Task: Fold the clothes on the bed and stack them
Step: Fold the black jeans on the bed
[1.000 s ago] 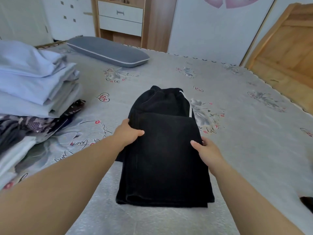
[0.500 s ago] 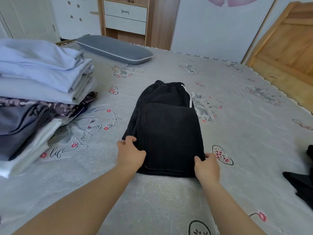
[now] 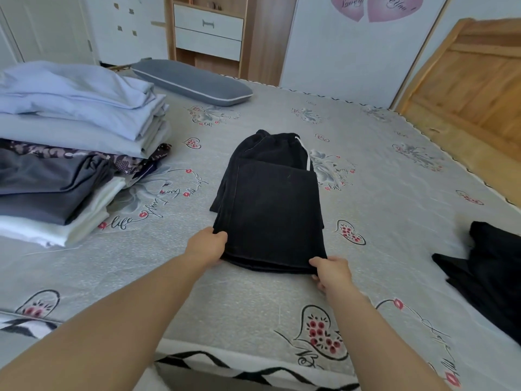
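Head view shows the left hand (image 3: 207, 246) gripping the near left corner of the folded black trousers (image 3: 272, 207), thumb on top and the fingers tucked under the edge. The right hand (image 3: 331, 270) pinches the near right corner in the same way, thumb over the hem, fingers curled beneath. Both hands hold the cloth; neither is spread flat.

The trousers lie in the middle of the bed (image 3: 394, 221), doubled over so the leg half covers most of the waist half, a white side stripe (image 3: 307, 153) showing at the far right edge. From where I stand this looks like the close of the fold: either one more turn from the near edge toward the waistband, or a lift of the whole bundle. The next move calls for both corners rising together so the layers do not slide apart.

To the left, well apart from the trousers, sits the stack of folded clothes (image 3: 70, 153), pale blue on top, grey and white below. At the right edge lies a crumpled black garment (image 3: 490, 275), not yet folded. A grey pillow (image 3: 194, 81) rests at the far end.
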